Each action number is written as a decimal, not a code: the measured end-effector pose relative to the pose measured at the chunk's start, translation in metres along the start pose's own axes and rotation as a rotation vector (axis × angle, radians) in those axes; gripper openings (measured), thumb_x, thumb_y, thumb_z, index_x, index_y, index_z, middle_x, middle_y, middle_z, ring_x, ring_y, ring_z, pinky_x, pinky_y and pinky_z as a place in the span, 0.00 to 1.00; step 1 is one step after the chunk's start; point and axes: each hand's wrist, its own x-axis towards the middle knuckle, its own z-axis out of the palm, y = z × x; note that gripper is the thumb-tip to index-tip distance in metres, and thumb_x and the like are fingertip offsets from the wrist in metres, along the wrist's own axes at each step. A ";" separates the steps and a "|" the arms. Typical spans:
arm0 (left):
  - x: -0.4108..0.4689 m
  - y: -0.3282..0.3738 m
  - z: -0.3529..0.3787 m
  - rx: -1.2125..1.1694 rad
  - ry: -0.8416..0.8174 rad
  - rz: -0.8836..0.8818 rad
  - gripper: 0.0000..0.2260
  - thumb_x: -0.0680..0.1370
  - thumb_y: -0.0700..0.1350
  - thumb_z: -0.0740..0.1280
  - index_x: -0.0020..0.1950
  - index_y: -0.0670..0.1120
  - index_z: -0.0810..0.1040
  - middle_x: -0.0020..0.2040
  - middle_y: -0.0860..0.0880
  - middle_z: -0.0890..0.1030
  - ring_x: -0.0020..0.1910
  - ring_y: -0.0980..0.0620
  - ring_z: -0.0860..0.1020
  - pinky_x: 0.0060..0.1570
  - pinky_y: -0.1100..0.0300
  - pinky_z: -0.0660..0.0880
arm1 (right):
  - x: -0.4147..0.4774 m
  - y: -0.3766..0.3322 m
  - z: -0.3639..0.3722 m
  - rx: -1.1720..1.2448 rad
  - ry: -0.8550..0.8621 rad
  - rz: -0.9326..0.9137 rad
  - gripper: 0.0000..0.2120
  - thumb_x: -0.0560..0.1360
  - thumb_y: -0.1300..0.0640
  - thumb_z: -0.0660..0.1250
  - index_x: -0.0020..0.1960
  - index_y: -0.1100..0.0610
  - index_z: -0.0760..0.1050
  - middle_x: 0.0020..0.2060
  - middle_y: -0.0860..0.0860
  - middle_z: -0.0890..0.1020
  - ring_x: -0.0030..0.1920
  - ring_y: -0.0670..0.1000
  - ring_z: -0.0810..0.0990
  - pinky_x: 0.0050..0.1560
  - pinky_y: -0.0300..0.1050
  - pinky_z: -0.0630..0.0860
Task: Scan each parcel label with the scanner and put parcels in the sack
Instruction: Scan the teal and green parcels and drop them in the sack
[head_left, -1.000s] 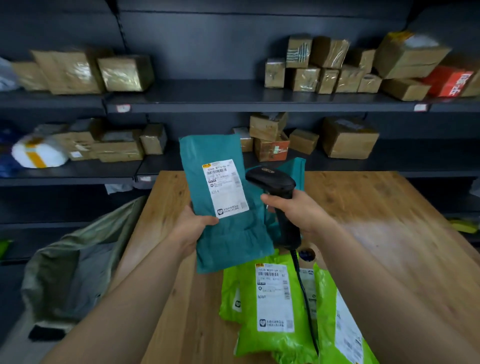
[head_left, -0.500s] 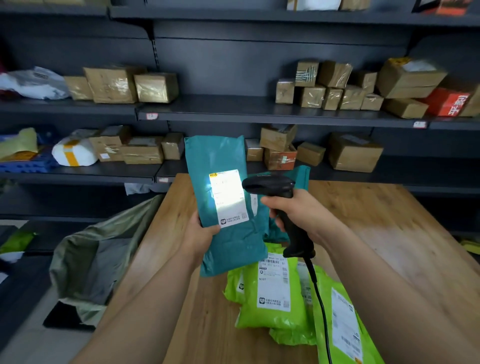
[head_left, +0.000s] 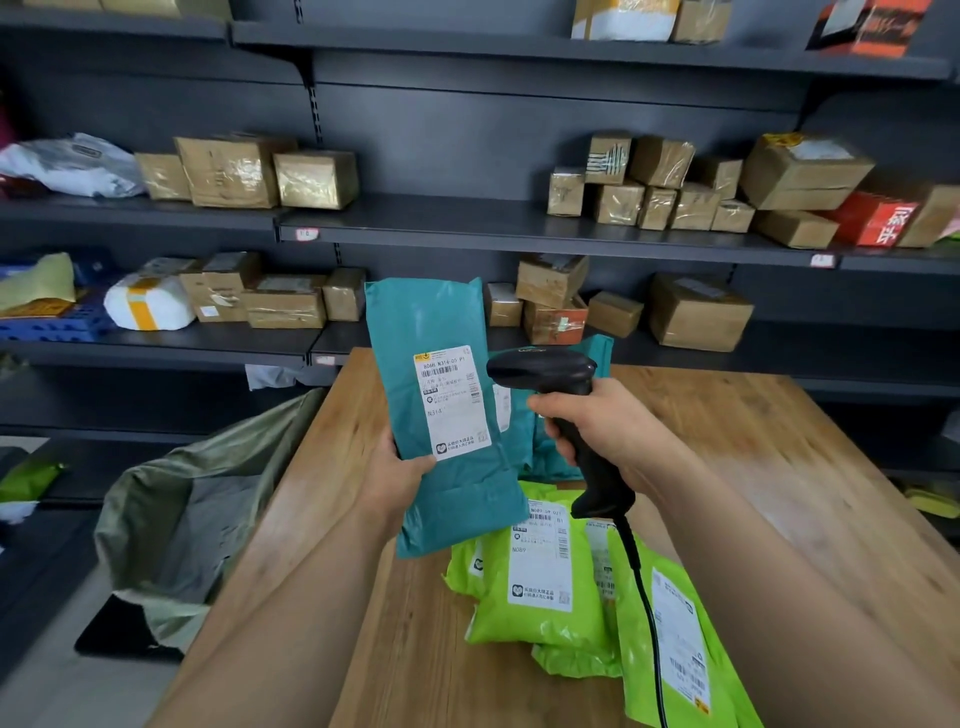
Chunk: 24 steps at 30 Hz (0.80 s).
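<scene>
My left hand (head_left: 392, 475) holds a teal parcel (head_left: 441, 499) upright above the wooden table (head_left: 779, 467), its white label (head_left: 452, 402) facing me. My right hand (head_left: 602, 426) grips a black corded scanner (head_left: 545, 369) just right of the label, its head pointing left at it. Another teal parcel (head_left: 550, 457) lies on the table behind the scanner. Several lime-green parcels (head_left: 540, 587) with white labels lie on the table below my hands. The open grey-green sack (head_left: 197, 519) hangs off the table's left edge.
Dark metal shelves (head_left: 467, 223) run behind the table, loaded with brown taped boxes (head_left: 696, 312), a white bag and a red box (head_left: 878, 218). The scanner cable (head_left: 649, 623) trails down over the green parcels. The floor lies to the left of the sack.
The bright scan light on the label half a second ago is gone. The view has tilted up, showing more shelving. Both hands keep their grips and hold nearly the same positions.
</scene>
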 end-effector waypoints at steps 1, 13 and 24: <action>-0.001 0.000 -0.001 -0.003 -0.004 0.001 0.21 0.73 0.30 0.69 0.54 0.56 0.75 0.56 0.50 0.83 0.52 0.46 0.82 0.52 0.44 0.80 | 0.000 0.000 0.000 0.001 -0.001 -0.004 0.11 0.75 0.57 0.70 0.39 0.62 0.74 0.29 0.55 0.75 0.24 0.50 0.70 0.26 0.41 0.69; -0.029 0.032 -0.066 -0.081 0.092 0.067 0.20 0.75 0.30 0.66 0.62 0.48 0.71 0.56 0.49 0.81 0.50 0.51 0.81 0.44 0.57 0.79 | 0.021 0.013 0.075 0.275 -0.068 0.060 0.11 0.73 0.48 0.73 0.38 0.55 0.82 0.42 0.53 0.84 0.45 0.54 0.81 0.51 0.51 0.77; -0.054 0.070 -0.265 -0.114 0.263 0.035 0.20 0.76 0.32 0.66 0.65 0.46 0.67 0.53 0.48 0.81 0.47 0.50 0.81 0.42 0.55 0.79 | 0.038 0.001 0.286 0.328 -0.371 0.243 0.13 0.75 0.47 0.70 0.47 0.58 0.82 0.52 0.57 0.85 0.56 0.58 0.83 0.62 0.54 0.77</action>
